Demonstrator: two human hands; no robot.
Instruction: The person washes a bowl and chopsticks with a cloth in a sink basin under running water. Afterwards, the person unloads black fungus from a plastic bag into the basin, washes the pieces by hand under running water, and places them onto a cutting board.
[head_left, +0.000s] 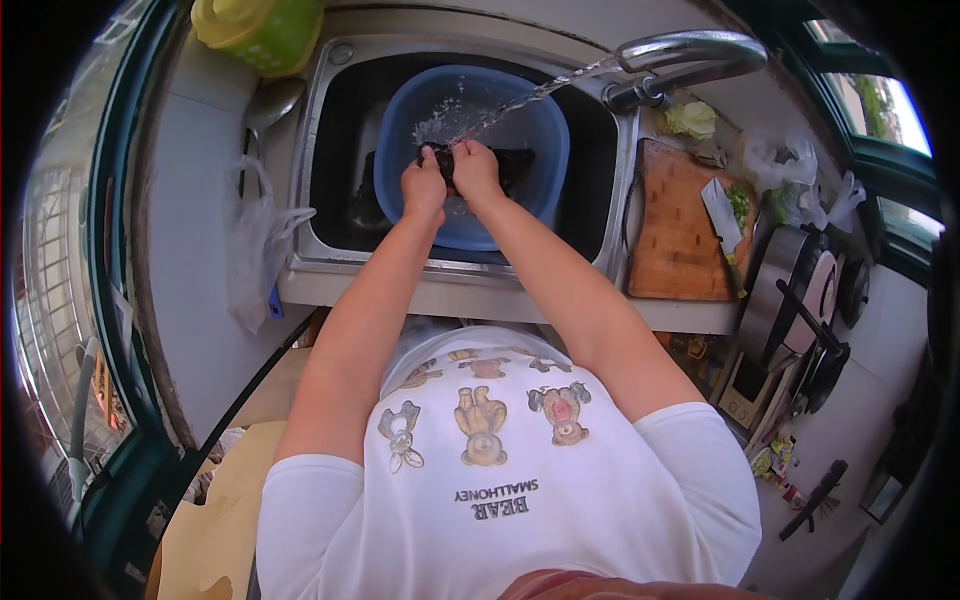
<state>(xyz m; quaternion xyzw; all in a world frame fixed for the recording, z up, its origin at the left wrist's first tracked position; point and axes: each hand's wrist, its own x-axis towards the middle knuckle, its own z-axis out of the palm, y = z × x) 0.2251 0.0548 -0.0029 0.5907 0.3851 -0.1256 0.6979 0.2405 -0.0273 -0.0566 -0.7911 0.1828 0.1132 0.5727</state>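
Note:
A dark, wet, limp item [517, 160], whose kind I cannot make out, stretches between my hands inside a blue plastic basin [392, 115]. My left hand [424, 188] is closed on its left part, thumb on top. Close beside it, my right hand [474, 172] grips the same item, and part of it sticks out to the right. Water [535, 93] streams from the metal faucet [690, 52] and splashes just above both hands. The basin stands in a dark sink [336, 140] with a steel rim. My palms and the item's underside are hidden.
Right of the sink, a wooden cutting board [672, 225] bears a cleaver [722, 212] and chopped greens [739, 204]. A cabbage piece [692, 119] sits behind it. Left are a plastic bag [250, 250], a metal ladle [275, 103] and a green-yellow container [265, 35].

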